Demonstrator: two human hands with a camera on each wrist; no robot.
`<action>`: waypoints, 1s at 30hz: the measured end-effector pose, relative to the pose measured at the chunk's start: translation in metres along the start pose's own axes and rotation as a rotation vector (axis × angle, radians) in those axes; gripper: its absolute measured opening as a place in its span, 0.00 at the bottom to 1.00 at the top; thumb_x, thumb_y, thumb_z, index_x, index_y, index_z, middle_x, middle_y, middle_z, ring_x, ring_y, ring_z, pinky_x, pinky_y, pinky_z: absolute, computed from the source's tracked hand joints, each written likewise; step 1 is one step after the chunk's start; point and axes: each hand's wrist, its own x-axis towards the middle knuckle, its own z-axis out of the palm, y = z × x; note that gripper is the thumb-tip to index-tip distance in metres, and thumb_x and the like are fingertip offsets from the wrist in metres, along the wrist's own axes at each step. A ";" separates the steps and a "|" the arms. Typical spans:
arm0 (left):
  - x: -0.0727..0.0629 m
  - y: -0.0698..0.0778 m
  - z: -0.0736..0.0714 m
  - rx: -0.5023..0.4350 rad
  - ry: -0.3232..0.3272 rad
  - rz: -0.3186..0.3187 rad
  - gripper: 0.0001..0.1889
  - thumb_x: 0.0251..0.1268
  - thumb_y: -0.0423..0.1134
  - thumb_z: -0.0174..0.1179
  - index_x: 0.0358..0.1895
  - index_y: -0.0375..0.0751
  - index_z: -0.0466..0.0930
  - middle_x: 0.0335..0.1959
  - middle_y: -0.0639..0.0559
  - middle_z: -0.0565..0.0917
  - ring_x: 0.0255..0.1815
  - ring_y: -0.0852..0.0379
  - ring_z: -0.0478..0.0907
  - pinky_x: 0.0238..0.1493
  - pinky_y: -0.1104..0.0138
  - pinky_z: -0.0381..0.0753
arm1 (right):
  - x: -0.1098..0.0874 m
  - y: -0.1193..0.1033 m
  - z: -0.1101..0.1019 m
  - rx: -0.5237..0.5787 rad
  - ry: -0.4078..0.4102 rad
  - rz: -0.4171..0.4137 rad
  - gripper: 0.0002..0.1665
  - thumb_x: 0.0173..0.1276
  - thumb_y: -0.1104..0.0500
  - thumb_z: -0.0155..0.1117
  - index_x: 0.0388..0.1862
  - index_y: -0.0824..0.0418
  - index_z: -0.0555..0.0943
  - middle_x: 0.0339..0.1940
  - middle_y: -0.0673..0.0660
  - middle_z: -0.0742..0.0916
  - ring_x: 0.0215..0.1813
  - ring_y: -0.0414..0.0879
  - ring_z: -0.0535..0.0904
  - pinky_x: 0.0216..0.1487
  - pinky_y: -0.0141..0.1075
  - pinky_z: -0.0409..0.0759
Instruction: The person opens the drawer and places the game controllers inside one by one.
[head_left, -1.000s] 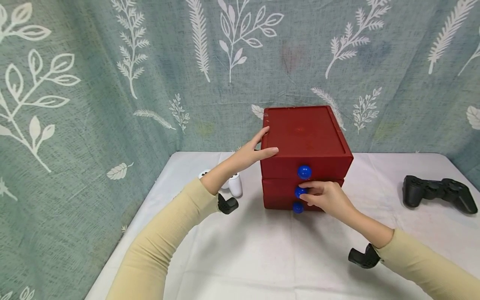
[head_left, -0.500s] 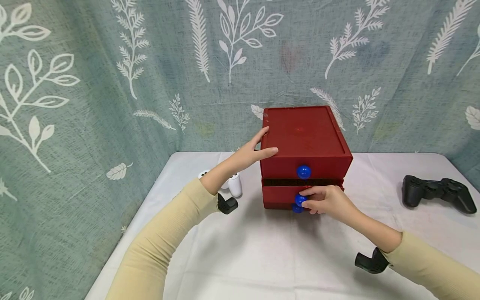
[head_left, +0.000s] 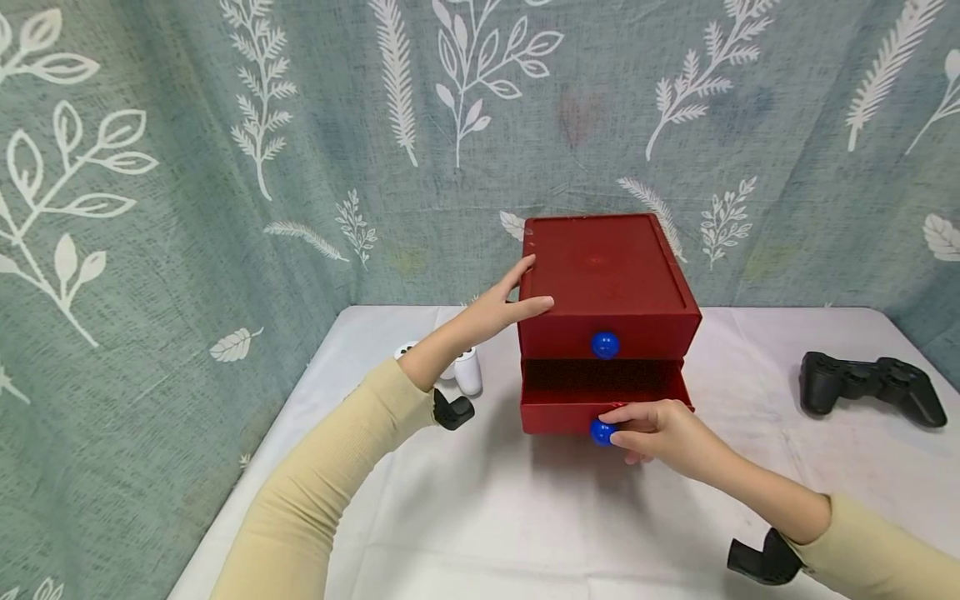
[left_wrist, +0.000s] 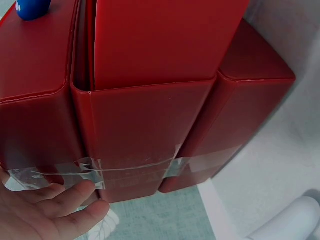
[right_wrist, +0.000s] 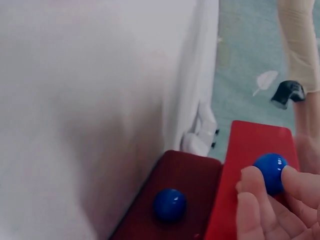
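By the green leaf-print fabric curtain [head_left: 435, 242], a boxy red chest [head_left: 607, 267] sits on white cloth [head_left: 480, 517], left hand [head_left: 501, 305] spread against it. The right hand [head_left: 667, 435] pinches the round blue knob [head_left: 602, 432] of its red drawer [head_left: 558, 419], further out than before, inside too dim to judge.

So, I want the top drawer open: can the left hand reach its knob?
Probably yes: the left hand rests nearby on the cabinet; the right hand pinches the lower knob, leaving the top knob clear.
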 end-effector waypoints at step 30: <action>0.001 -0.002 0.000 -0.009 -0.001 0.011 0.40 0.59 0.61 0.52 0.71 0.72 0.38 0.73 0.60 0.46 0.73 0.56 0.44 0.65 0.48 0.54 | -0.029 -0.013 -0.007 0.124 -0.331 0.023 0.26 0.67 0.57 0.57 0.61 0.68 0.70 0.36 0.57 0.83 0.37 0.50 0.78 0.37 0.36 0.78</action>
